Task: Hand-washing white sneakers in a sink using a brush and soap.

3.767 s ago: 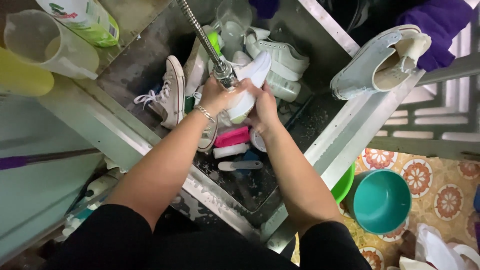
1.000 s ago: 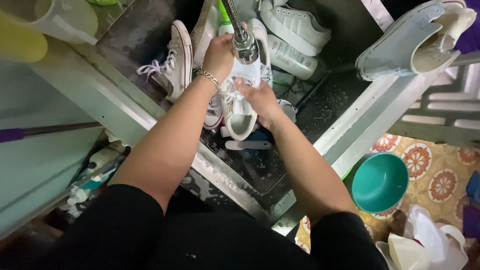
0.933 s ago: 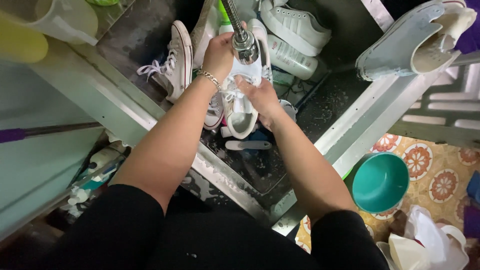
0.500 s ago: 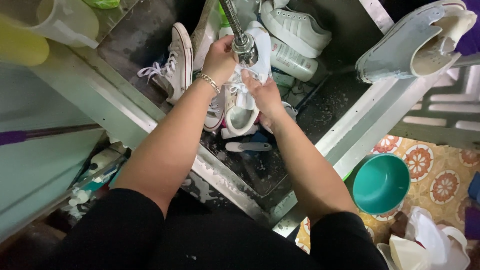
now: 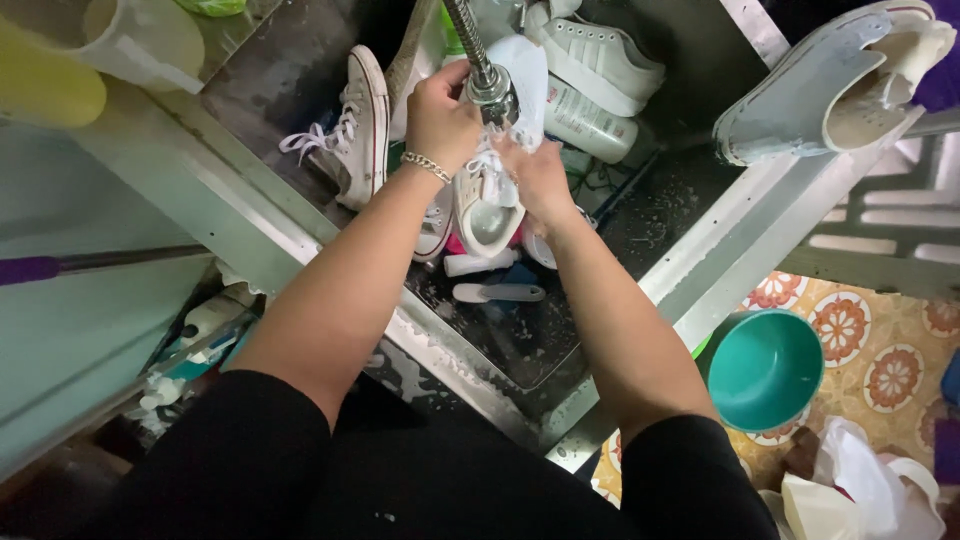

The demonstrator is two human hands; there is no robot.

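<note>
A steel sink (image 5: pixel 690 270) fills the middle of the frame, wet and speckled with suds, and holds several shoes. At upper centre both hands work a white sneaker (image 5: pixel 487 195) under the faucet head (image 5: pixel 489 83): the left hand (image 5: pixel 440 115), with a bracelet at the wrist, is closed around the shoe's upper part beside the faucet, and the right hand (image 5: pixel 535 175) grips its side, fingers curled on the fabric. The washing looks to be in the middle. Left of the hands another white laced sneaker (image 5: pixel 350 125) leans on the sink wall, a further white pair (image 5: pixel 595 55) lies at top centre, and a pale blue shoe (image 5: pixel 810 90) rests on the rim at upper right; whether these are already cleaned cannot be told. A teal bucket (image 5: pixel 765 370) stands on the patterned floor at lower right. A brush (image 5: pixel 497 292) lies on the sink bottom below the hands.
</note>
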